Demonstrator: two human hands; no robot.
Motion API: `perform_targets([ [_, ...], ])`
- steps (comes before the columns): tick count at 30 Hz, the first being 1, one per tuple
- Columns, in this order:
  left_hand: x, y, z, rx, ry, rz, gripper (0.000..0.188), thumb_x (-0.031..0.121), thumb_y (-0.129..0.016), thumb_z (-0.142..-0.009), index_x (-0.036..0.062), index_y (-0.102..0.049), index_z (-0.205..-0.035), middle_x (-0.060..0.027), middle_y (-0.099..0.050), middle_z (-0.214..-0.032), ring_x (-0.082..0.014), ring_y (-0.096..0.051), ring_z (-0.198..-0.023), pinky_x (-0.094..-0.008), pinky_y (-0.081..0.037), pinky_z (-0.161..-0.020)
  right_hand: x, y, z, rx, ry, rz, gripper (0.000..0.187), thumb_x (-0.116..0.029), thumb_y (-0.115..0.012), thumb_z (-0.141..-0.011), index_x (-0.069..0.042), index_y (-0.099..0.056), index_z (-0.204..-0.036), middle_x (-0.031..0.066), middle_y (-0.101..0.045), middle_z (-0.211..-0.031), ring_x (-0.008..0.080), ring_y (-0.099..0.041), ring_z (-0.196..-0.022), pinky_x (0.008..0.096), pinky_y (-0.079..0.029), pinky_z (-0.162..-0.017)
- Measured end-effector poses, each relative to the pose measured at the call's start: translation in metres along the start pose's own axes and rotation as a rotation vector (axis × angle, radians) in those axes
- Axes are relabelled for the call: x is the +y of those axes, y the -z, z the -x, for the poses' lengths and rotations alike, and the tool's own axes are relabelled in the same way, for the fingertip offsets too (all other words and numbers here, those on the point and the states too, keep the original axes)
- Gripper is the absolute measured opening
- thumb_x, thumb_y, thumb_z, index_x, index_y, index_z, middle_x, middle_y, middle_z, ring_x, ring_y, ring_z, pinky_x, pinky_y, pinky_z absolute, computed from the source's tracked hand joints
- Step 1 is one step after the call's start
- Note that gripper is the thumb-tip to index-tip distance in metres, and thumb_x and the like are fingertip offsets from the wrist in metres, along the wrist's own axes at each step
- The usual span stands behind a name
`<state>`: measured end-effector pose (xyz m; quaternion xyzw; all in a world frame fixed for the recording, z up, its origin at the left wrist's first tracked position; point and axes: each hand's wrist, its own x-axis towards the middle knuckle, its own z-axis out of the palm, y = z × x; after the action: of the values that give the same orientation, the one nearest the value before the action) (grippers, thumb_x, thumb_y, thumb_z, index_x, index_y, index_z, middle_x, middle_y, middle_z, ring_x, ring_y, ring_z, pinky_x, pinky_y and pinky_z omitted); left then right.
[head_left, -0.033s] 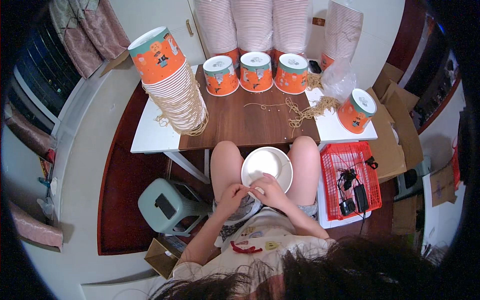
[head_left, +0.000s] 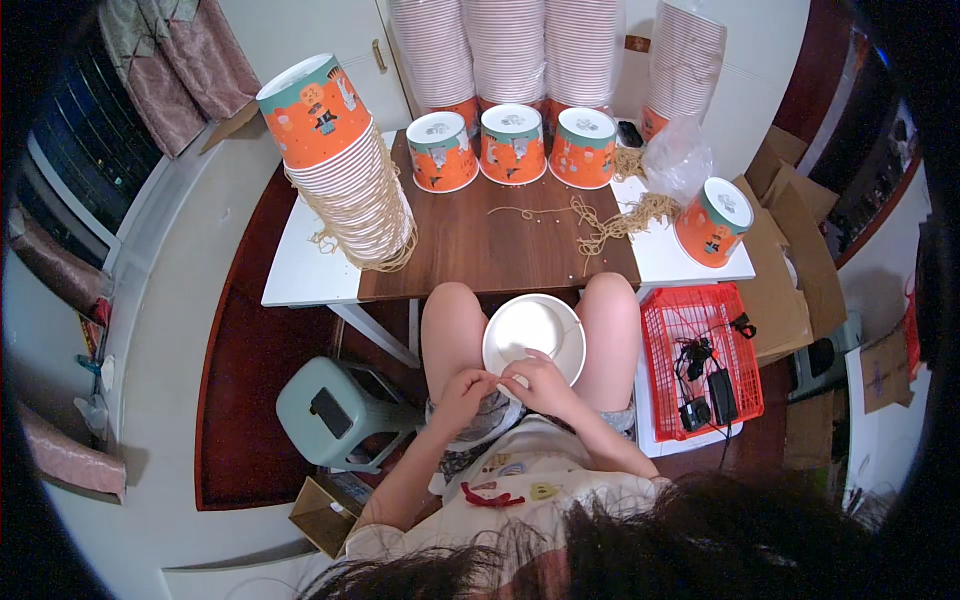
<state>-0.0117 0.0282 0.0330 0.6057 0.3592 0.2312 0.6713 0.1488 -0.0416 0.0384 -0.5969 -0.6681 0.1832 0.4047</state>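
Observation:
A round paper bucket [head_left: 530,325], white inside, sits between my thighs with its open mouth up. At its near left rim my left hand [head_left: 462,397] and my right hand [head_left: 538,384] meet, their fingertips pinched together. Whatever lies between those fingertips is too small to make out. My right hand reaches partly over the bucket's near rim. On the table, a tan cord [head_left: 600,235] lies in a loose tangle. To the left leans a tall stack of nested buckets [head_left: 350,190], orange and green on the topmost, with tan cords hanging along its side.
Three upside-down buckets [head_left: 513,150] line the brown table [head_left: 460,240]; another orange bucket [head_left: 712,225] stands at its right edge. Tall wrapped stacks [head_left: 510,50] rise behind. A green stool [head_left: 345,410] is at left. A red crate [head_left: 700,360] with cables and adapters is at right, near cardboard boxes [head_left: 790,250].

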Motion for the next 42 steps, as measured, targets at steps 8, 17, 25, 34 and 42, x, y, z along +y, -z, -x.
perform_targets([
  [8,0.004,0.004,-0.004,-0.092,-0.4,-0.482,0.013,0.003,-0.056,-0.08,0.0009,-0.059,-0.093,-0.006,-0.058,-0.082,-0.011,-0.054,-0.073,-0.0221,-0.044,-0.066,0.009,0.002,0.005,-0.05,-0.211,-0.33,0.004,-0.007,-0.057,-0.08,-0.003,-0.058,-0.08,0.0027,-0.052,-0.062,0.0089,-0.047,-0.056,0.0235,-0.04,-0.052],
  [17,0.001,0.002,-0.006,-0.068,-0.309,-0.574,0.011,0.009,-0.06,-0.079,0.0005,-0.059,-0.086,-0.0058,-0.058,-0.073,-0.0132,-0.053,-0.061,-0.0237,-0.043,-0.057,0.009,0.0,0.004,-0.068,-0.161,-0.321,0.006,-0.006,-0.056,-0.079,-0.002,-0.059,-0.083,0.0049,-0.055,-0.067,0.0121,-0.051,-0.06,0.0244,-0.041,-0.055],
  [25,0.013,-0.001,-0.002,0.067,-0.437,-0.667,0.012,0.01,-0.061,-0.077,0.0004,-0.06,-0.084,-0.0099,-0.059,-0.075,-0.0171,-0.056,-0.064,-0.0264,-0.045,-0.057,0.002,0.002,0.002,-0.022,-0.064,-0.2,0.009,-0.005,-0.058,-0.075,-0.004,-0.06,-0.084,0.0103,-0.057,-0.074,0.0225,-0.057,-0.063,0.0294,-0.044,-0.056],
  [34,0.039,-0.007,0.009,0.117,-0.388,-0.726,0.013,0.017,-0.06,-0.077,0.0036,-0.06,-0.077,-0.0101,-0.058,-0.074,-0.025,-0.056,-0.068,-0.035,-0.044,-0.062,-0.001,0.001,0.0,0.042,-0.054,-0.152,0.007,-0.008,-0.06,-0.073,-0.006,-0.061,-0.08,0.0102,-0.057,-0.074,0.0245,-0.057,-0.06,0.0318,-0.045,-0.053],
  [42,0.052,-0.006,0.015,0.133,-0.309,-0.673,0.013,0.015,-0.06,-0.076,0.002,-0.058,-0.078,-0.0105,-0.056,-0.07,-0.0224,-0.055,-0.061,-0.0326,-0.043,-0.056,-0.001,-0.003,0.002,0.148,-0.033,-0.128,0.008,-0.007,-0.061,-0.072,-0.006,-0.062,-0.08,0.0104,-0.058,-0.075,0.0253,-0.059,-0.061,0.0312,-0.048,-0.056],
])
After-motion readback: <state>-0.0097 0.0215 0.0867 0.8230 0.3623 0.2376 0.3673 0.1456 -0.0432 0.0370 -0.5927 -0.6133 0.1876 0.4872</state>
